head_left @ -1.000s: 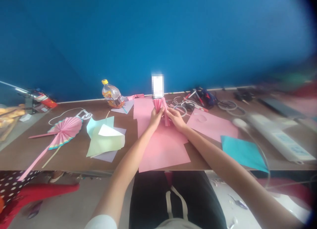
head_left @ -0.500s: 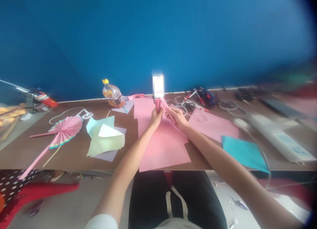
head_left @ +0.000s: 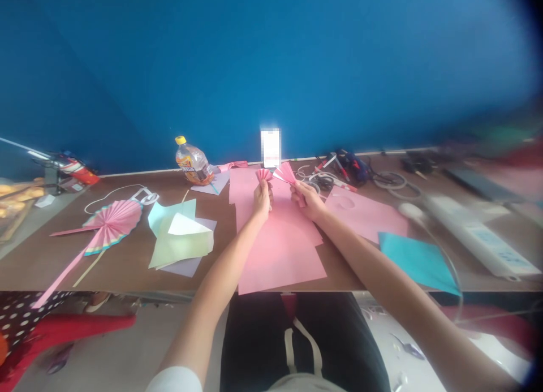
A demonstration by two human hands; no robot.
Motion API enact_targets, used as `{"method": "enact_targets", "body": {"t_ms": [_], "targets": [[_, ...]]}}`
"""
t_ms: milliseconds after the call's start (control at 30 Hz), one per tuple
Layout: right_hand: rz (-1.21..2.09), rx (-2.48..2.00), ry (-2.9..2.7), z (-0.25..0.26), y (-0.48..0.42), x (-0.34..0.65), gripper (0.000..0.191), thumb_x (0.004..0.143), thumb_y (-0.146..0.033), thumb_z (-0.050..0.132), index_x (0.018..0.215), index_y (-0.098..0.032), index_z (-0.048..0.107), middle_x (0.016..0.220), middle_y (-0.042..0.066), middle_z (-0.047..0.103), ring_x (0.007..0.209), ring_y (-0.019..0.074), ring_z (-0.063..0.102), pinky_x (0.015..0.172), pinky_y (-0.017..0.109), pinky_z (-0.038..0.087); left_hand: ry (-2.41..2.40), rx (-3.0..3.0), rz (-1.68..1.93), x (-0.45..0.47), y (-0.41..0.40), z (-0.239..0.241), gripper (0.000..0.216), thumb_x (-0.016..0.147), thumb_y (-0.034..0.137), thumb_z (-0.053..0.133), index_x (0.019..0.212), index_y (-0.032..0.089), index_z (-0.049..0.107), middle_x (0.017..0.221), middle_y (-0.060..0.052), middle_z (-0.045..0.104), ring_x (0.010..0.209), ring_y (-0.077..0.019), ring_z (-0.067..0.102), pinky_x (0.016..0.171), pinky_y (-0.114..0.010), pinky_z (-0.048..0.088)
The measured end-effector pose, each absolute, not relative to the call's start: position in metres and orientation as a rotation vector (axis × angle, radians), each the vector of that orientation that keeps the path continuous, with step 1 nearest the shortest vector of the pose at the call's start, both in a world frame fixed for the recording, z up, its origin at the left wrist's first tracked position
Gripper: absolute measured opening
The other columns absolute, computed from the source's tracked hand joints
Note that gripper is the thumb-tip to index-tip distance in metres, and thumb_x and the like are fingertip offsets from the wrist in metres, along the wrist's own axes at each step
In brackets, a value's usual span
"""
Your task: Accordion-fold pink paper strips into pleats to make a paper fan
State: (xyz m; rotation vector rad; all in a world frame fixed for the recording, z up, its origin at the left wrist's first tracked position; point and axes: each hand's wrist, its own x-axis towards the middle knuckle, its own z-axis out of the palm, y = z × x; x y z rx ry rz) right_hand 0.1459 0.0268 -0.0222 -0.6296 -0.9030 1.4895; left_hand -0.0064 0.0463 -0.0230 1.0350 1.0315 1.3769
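My left hand (head_left: 263,198) is closed around a small pleated pink paper (head_left: 264,175), whose folds spread above the fingers. Another pleated pink paper (head_left: 284,173) fans out up and to the left from my right hand (head_left: 307,199), which grips its narrower part. A gap lies between the two hands, and whether the pleated papers are joined cannot be made out. Beneath both hands, large pink sheets (head_left: 280,262) cover the middle of the table. A finished-looking pink paper fan (head_left: 114,222) with a blue and yellow edge lies at the left.
A bottle with a yellow cap (head_left: 194,163) stands at the back left, near loose pale sheets (head_left: 182,248). A bright phone-like screen (head_left: 271,147) is by the blue wall. Cables (head_left: 396,182), a teal sheet (head_left: 418,262) and a white power strip (head_left: 483,239) occupy the right.
My hands have moved apart and slightly lower. The pleated pink papers, narrow and close together before, now spread open at their upper ends.
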Motion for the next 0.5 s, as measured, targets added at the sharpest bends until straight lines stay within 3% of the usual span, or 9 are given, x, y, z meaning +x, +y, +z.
{"method": "enact_targets", "body": {"t_ms": [133, 333, 500], "targets": [[1.435, -0.6, -0.909, -0.02, 0.028, 0.15, 0.024, 0.076, -0.037, 0.071, 0.073, -0.019, 0.054, 0.071, -0.004, 0.049, 0.044, 0.0022, 0.029, 0.041, 0.019, 0.03, 1.04, 1.048, 1.368, -0.007, 0.047, -0.025, 0.052, 0.079, 0.072, 0.04, 0.075, 0.02, 0.043, 0.053, 0.008, 0.021, 0.037, -0.0044, 0.018, 0.032, -0.017, 0.013], [1.335, -0.599, -0.793, -0.021, 0.037, 0.168, 0.024, 0.076, -0.036, 0.071, 0.073, -0.02, 0.053, 0.064, -0.007, 0.046, 0.04, 0.0017, 0.025, 0.042, 0.019, 0.034, 1.011, 1.076, 1.368, -0.007, 0.048, -0.026, 0.051, 0.078, 0.071, 0.044, 0.072, 0.02, 0.04, 0.054, 0.008, 0.024, 0.038, -0.0039, 0.021, 0.033, -0.017, 0.015], [1.233, -0.631, -0.659, -0.025, 0.047, 0.182, 0.025, 0.074, -0.036, 0.073, 0.075, -0.021, 0.053, 0.063, -0.008, 0.045, 0.041, 0.0018, 0.03, 0.042, 0.017, 0.036, 0.927, 1.008, 1.407, -0.011, 0.052, -0.025, 0.049, 0.077, 0.069, 0.05, 0.079, 0.02, 0.046, 0.053, 0.009, 0.024, 0.039, -0.0037, 0.023, 0.036, -0.016, 0.022]]}}
